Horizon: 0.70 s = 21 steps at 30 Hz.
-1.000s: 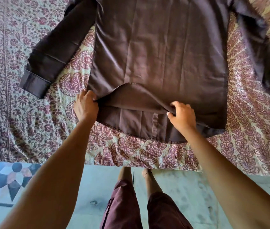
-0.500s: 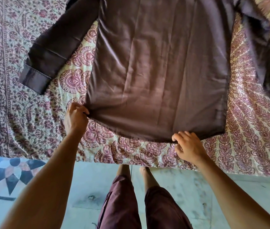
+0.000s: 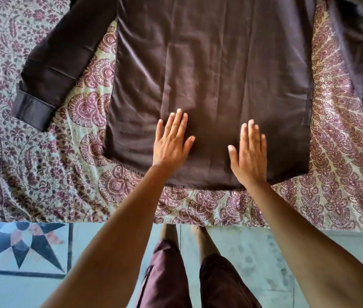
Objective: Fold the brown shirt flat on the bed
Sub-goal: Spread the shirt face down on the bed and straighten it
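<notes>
— Head view first: where has the brown shirt (image 3: 216, 70) ended up?

— Spread out on the bed (image 3: 342, 163), hem toward the person at the bed's edge, collar end out of frame at the top. One sleeve (image 3: 51, 70) angles off to the left with its cuff turned back; the other trails away in shadow at the right, too dim to read well.

— And the hands?

— Both lie palm-down on the lower part of the cloth, just above the hem. The left hand (image 3: 171, 141) sits left of centre and the right hand (image 3: 250, 152) right of centre, a stretch of fabric between them. Neither grip is closed on anything; fingers are straight and lightly spread, flat on the cloth.

— Why flat rather than pinching?

— I'd say they're pressing creases out. Long wrinkles run up the body, and open palms would push them toward the edges without dragging the shirt across the patterned bedspread.

— So no fold yet?

— None that I can see. The body lies single and open, sleeves out. Smoothing looks like groundwork; bringing a sleeve or a side in would likely follow.
</notes>
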Tool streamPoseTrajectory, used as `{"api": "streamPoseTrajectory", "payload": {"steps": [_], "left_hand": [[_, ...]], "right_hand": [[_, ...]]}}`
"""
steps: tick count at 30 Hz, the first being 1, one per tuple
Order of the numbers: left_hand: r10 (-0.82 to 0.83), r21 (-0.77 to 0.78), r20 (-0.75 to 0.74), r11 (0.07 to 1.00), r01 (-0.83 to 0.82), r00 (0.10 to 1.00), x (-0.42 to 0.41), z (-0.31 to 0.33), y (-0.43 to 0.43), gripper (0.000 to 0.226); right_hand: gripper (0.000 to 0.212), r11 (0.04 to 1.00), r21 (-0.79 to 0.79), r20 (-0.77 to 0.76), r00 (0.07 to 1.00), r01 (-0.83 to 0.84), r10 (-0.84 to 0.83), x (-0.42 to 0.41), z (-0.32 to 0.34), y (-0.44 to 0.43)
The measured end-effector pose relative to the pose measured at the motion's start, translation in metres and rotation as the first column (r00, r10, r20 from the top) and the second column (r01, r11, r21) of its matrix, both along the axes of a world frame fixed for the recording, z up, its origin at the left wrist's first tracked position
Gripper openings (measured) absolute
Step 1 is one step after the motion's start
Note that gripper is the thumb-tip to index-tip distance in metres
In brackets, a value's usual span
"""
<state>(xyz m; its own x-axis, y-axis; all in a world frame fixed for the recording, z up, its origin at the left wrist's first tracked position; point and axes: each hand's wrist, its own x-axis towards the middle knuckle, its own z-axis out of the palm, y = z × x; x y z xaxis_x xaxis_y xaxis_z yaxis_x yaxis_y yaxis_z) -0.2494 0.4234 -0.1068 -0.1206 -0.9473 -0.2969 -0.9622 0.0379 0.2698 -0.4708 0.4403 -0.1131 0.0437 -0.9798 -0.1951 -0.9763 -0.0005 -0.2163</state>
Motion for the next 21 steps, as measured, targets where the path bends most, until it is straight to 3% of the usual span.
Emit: {"api": "streamPoseTrajectory", "payload": {"steps": [2, 7, 12, 14, 17, 21], "left_hand": [[0.020, -0.008, 0.045, 1.000, -0.020, 0.999, 0.020, -0.011, 0.001, 0.066], [0.437, -0.021, 0.189, 0.897, -0.441, 0.880, 0.126, -0.014, 0.024, 0.066], [0.480, -0.050, 0.192, 0.876, -0.480, 0.856, 0.124, -0.002, 0.019, 0.069], [0.416, -0.083, 0.137, 0.909, -0.408, 0.899, 0.087, 0.001, 0.003, 0.065], [0.127, -0.101, 0.062, 0.988, -0.120, 0.990, 0.025, -0.001, -0.025, 0.065], [-0.183, -0.024, 0.014, 0.983, 0.183, 0.983, 0.001, -0.008, -0.061, 0.060]], "right_hand": [[0.067, 0.997, 0.004, -0.050, 0.995, 0.083, -0.083, -0.016, -0.009, 0.006], [0.075, 0.968, -0.014, -0.082, 0.964, 0.252, -0.252, -0.059, -0.018, 0.025], [0.069, 0.937, -0.023, -0.062, 0.935, 0.349, -0.350, -0.049, -0.008, 0.019], [0.066, 0.956, -0.040, -0.034, 0.956, 0.291, -0.292, -0.032, -0.001, 0.004], [0.064, 0.995, -0.057, 0.008, 0.997, 0.079, -0.079, -0.001, 0.003, -0.032], [0.063, 0.992, -0.033, -0.013, 0.993, -0.121, 0.121, 0.022, -0.011, -0.065]]}}
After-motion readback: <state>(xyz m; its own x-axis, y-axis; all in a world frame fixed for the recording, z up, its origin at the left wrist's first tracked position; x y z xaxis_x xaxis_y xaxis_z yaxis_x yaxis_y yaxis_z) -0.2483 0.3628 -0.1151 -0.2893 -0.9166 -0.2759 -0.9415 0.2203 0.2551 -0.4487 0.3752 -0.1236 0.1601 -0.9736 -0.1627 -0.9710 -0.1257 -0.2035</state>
